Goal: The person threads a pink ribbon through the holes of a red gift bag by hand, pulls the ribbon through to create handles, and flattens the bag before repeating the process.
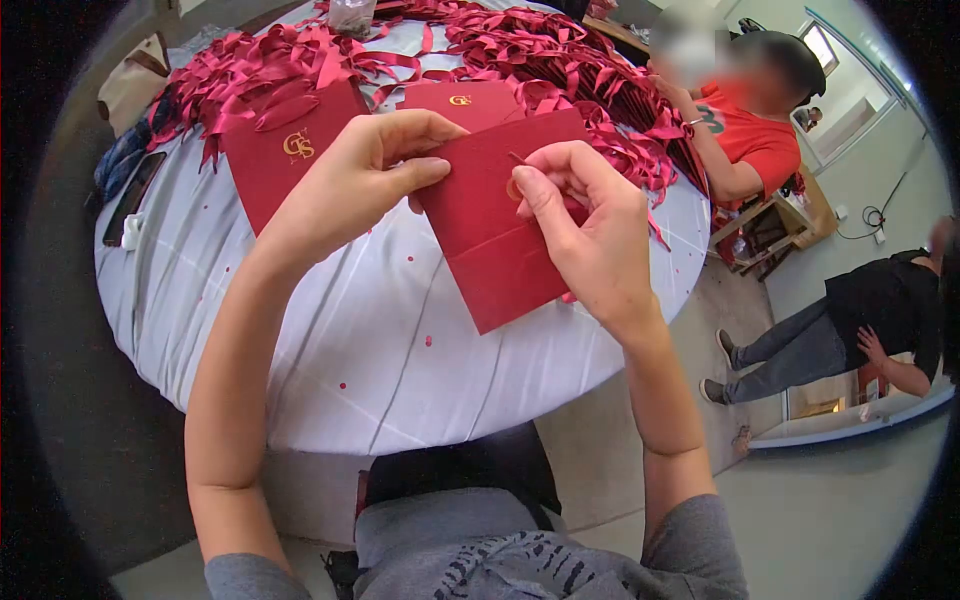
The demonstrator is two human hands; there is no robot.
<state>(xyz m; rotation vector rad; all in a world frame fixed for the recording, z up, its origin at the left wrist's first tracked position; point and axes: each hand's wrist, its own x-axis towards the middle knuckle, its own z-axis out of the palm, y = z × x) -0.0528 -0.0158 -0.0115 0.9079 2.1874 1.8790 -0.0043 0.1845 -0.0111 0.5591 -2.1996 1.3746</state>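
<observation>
Both hands hold up a dark red folder above the round table with a white cloth. My left hand pinches its upper left edge between thumb and fingers. At the folder's upper right, my right hand has thumb and forefinger pressed together near a small dark red bit, too small to name; part of a gold mark shows beside the thumb. Behind the hands, two red pieces with gold letters, one on the left and one further back, lie on the cloth.
Heaps of red ribbon cover the back of the white-clothed table. A phone lies at the left edge. A person in a red shirt is at the right side. Another person in dark clothes stands farther right.
</observation>
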